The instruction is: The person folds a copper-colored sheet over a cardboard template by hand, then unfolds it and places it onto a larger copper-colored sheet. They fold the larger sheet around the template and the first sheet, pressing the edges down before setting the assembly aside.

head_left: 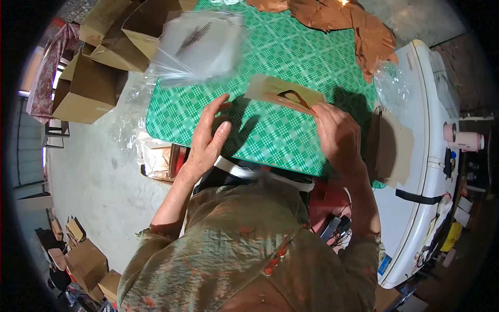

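My right hand (pixel 338 130) pinches the right end of a flat, see-through packet (pixel 270 91), brownish yellow with a dark curved shape on it. The packet is tilted just above the green checked tablecloth (pixel 280 140); what is inside cannot be made out. On the left, my left hand (pixel 208 138) holds nothing, with its thumb and fingers apart over the near edge of the table. Beyond it lies a stack of clear plastic bags (pixel 200 49) with dark print on the top one.
Crumpled brown paper (pixel 322 15) lies along the far right edge. Clear plastic wrap (pixel 392 83) and a cardboard piece (pixel 400 148) are at the right, beside a white appliance (pixel 426 104). Open cardboard boxes (pixel 86 93) stand left; a smaller box (pixel 158 158) sits below the table edge.
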Motion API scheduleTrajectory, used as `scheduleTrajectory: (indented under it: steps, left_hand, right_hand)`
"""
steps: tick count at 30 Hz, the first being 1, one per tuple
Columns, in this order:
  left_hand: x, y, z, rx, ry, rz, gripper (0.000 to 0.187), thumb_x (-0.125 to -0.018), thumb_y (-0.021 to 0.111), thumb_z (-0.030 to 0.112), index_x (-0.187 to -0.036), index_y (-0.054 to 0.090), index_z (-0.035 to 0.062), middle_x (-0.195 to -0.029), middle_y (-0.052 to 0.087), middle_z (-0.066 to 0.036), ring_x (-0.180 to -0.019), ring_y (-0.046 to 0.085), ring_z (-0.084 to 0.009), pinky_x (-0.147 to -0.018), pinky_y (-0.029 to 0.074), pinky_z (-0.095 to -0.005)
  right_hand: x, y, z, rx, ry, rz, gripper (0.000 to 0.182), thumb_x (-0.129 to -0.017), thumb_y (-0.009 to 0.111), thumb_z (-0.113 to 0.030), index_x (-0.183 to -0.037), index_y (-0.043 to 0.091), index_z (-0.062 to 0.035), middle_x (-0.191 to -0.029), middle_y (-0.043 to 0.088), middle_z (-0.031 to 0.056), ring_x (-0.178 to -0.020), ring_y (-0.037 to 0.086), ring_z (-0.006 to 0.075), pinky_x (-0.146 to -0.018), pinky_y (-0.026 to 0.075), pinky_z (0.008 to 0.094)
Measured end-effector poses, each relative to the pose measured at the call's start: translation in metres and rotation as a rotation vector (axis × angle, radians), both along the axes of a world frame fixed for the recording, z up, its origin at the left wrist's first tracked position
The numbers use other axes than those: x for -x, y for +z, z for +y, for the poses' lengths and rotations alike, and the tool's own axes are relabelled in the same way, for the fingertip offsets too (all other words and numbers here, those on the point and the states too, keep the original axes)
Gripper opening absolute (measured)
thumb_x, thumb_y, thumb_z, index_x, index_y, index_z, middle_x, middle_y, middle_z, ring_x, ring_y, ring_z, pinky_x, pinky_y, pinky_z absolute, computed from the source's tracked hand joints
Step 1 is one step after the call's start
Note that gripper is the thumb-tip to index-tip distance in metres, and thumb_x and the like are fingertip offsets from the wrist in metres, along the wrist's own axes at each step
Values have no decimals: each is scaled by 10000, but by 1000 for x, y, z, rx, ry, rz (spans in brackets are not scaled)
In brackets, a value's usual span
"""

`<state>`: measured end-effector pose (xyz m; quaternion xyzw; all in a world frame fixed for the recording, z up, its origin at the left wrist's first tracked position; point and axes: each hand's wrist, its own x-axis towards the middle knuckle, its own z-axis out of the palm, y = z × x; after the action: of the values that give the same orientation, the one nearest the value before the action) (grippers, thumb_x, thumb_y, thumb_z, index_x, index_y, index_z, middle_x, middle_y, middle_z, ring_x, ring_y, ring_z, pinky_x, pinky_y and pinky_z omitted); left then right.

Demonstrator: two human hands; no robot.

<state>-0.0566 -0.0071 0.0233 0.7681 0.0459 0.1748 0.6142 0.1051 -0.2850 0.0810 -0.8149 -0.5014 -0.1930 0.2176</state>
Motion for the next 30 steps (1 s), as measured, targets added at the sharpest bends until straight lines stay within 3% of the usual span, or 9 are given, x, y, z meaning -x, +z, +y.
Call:
scheduleTrajectory:
  steps: [2,3,7,10,11,13,17,23,30]
  left_hand:
    - [-4,7,-8,210,-12,4,618,-1129,553,248,-1670,319,61,-1598,463,-197,-1384,552,-295,-1110,497,-414]
    - [-8,8,-8,356,-58,8,675,-1146,529,267,-1710,202,91,-1578,440,-197,-1352,556,-280,-1050,564,-411]
    - [-16,9,-18,714,-44,228,727,-1144,535,343,-1708,153,90,-1441,503,-172,-1288,582,-252,-1014,626,-426]
    - [-18,1,-21,749,25,333,727,-1142,545,341,-1710,160,101,-1396,557,-157,-1233,615,-217,-963,625,-389]
    - [-17,-1,-24,623,111,375,615,-1141,560,326,-1677,315,151,-1354,633,-111,-1103,674,-180,-941,594,-350]
    - [-15,-13,-15,533,36,372,541,-1140,567,283,-1633,396,139,-1276,660,-94,-1085,676,-165,-902,582,-320]
    - [-12,-16,-13,533,31,354,414,-1148,553,216,-1548,515,117,-1136,686,-54,-1036,661,-125,-865,552,-283]
    - [-7,-22,-10,582,41,357,407,-1154,535,183,-1547,500,81,-997,629,8,-868,570,-75,-788,502,-256]
    - [-6,-17,-10,530,23,382,405,-1151,544,177,-1535,496,61,-951,606,20,-839,555,-73,-772,493,-255]
  right_hand:
    - [-3,-1,5,14,21,-12,277,-915,710,-50,-1183,706,20,-1084,773,155,-1032,745,335,-882,605,437]
    - [1,-3,7,39,32,-23,294,-912,713,-58,-1195,703,24,-1100,767,161,-1053,738,337,-900,599,439]
    - [34,-18,14,194,72,-19,382,-887,742,-100,-1240,691,37,-1178,733,186,-1134,703,343,-959,573,446]
    - [49,-34,11,261,110,-8,559,-823,827,-229,-1300,668,15,-1284,681,177,-1231,642,340,-1037,509,478]
    - [54,-37,10,248,118,29,594,-813,841,-263,-1311,664,8,-1294,677,170,-1247,631,341,-1050,495,489]
    - [60,-37,7,245,130,141,765,-780,877,-381,-1401,618,-18,-1402,629,166,-1352,561,361,-1114,426,533]
    - [46,-33,7,183,39,141,880,-801,874,-409,-1524,530,-44,-1531,527,227,-1447,476,413,-1157,396,555]
    - [37,-59,10,239,59,177,796,-852,837,-385,-1520,543,-65,-1524,518,275,-1453,459,462,-1202,359,598]
    - [48,-59,14,259,32,115,717,-854,797,-312,-1479,570,-43,-1496,534,279,-1436,476,478,-1188,382,612]
